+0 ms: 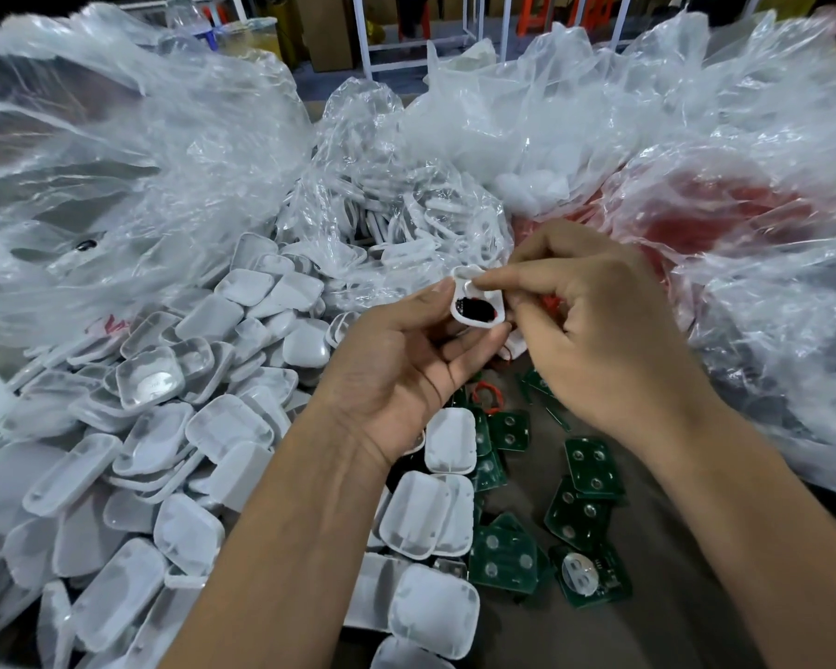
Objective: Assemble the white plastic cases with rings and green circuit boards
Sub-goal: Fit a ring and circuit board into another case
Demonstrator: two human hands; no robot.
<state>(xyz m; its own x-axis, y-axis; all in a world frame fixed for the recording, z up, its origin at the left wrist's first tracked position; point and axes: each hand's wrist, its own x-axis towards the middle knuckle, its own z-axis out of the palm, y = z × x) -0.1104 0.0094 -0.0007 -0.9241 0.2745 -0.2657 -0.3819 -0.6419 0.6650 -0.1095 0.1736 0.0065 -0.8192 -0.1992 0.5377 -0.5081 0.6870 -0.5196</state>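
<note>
Two bare hands meet above a cluttered table. The left hand (401,369) grips a small white square plastic case (476,301) with a dark inside, held between both hands. The right hand (594,330) pinches its upper corner. Loose white plastic cases (175,427) lie heaped at left; green square circuit boards (585,504) lie scattered below. Clear plastic bags (117,161) crowd behind.
</note>
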